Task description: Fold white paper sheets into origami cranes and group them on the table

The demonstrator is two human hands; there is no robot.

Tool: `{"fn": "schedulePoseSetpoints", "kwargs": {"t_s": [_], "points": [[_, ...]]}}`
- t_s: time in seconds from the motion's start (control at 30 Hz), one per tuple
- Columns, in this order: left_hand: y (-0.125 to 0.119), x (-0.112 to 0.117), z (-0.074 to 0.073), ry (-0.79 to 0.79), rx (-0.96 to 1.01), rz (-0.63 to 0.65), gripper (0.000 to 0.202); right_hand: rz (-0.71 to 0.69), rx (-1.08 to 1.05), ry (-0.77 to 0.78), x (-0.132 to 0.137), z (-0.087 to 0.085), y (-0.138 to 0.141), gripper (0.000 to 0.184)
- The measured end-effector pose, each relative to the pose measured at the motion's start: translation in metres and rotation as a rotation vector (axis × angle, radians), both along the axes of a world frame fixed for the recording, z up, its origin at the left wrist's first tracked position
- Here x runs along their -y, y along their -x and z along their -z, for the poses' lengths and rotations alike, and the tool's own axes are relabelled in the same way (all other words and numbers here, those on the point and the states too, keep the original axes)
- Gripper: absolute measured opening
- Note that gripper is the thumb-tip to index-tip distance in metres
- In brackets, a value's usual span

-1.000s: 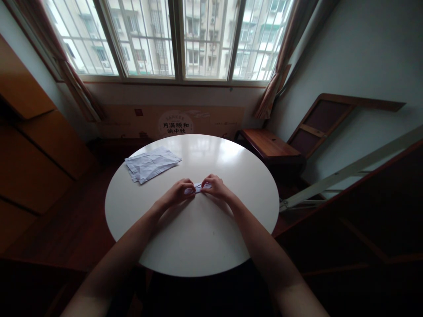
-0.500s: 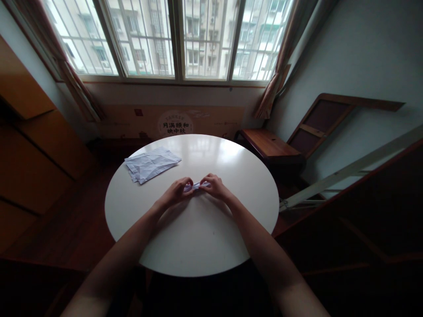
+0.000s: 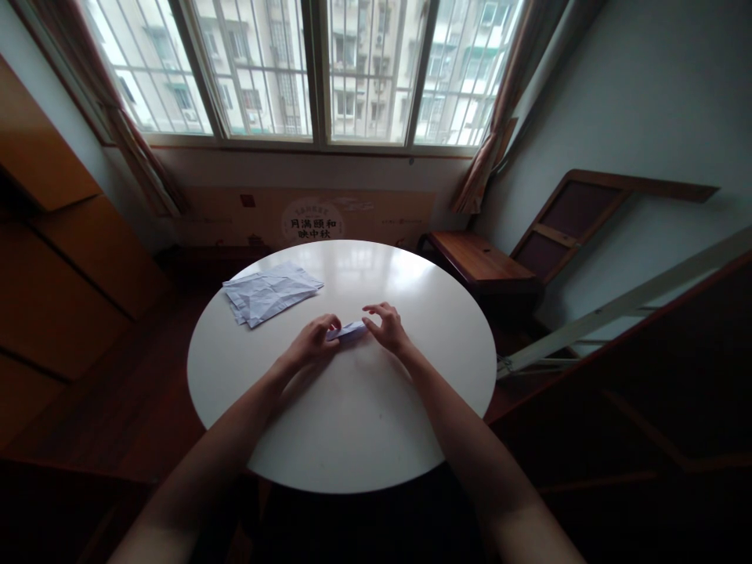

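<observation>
A small folded piece of paper, white with a bluish tint, is at the middle of the round white table. My left hand pinches its left end between thumb and fingers. At the paper's right end, my right hand is open, thumb and fingers apart; whether the thumb still touches the paper I cannot tell. Creased sheets of paper lie in an overlapping pile on the table's left side.
Beyond the table's right edge stands a low wooden bench. Orange-brown cabinets line the left. A printed board leans under the barred window at the back. A pale slanted rail runs along the right.
My right hand has let go of its pinch, its fingers spreading and lifting away from the folded paper. More of the paper's right part shows. The left hand keeps its hold.
</observation>
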State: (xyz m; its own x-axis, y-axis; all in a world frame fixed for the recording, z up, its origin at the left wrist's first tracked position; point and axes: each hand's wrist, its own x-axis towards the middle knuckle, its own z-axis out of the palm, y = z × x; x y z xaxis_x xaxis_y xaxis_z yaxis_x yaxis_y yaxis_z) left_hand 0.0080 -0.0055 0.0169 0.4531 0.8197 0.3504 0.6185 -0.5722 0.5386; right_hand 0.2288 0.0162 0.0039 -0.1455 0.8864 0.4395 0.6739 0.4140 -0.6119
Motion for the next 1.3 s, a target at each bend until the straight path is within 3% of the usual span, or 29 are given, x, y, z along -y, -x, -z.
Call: {"fn": "schedulePoseSetpoints", "kwargs": {"t_s": [0.07, 0.17, 0.27, 0.43, 0.6, 0.8, 0.93, 1.07, 1.3], "points": [[0.001, -0.001, 0.000, 0.015, -0.001, -0.086, 0.009, 0.005, -0.055, -0.066, -0.001, 0.000, 0.000, 0.023], [0.003, -0.005, 0.001, 0.056, 0.067, -0.311, 0.009, -0.004, -0.203, -0.173, -0.002, -0.001, 0.002, 0.016], [0.003, -0.012, 0.002, 0.084, 0.303, -0.441, 0.013, -0.120, -0.322, -0.113, 0.000, -0.001, 0.010, 0.019], [-0.003, -0.015, 0.002, 0.204, 0.684, -0.273, 0.022, -0.435, -0.395, 0.153, 0.012, 0.002, 0.029, 0.027], [-0.010, -0.007, -0.001, 0.179, 0.645, -0.096, 0.021, -0.528, -0.491, 0.298, 0.016, 0.002, 0.035, 0.040], [-0.012, -0.003, -0.004, 0.201, 0.602, -0.013, 0.028, -0.520, -0.553, 0.326, 0.013, 0.000, 0.033, 0.044], [-0.012, -0.003, -0.007, 0.285, 0.685, -0.018, 0.038, -0.483, -0.592, 0.246, 0.013, 0.000, 0.033, 0.037], [-0.012, -0.003, -0.005, 0.344, 0.778, -0.050, 0.046, -0.415, -0.680, 0.181, 0.010, 0.004, 0.035, 0.041], [-0.012, -0.001, -0.005, 0.404, 0.876, -0.016, 0.043, -0.424, -0.751, 0.234, 0.007, 0.004, 0.035, 0.040]]}}
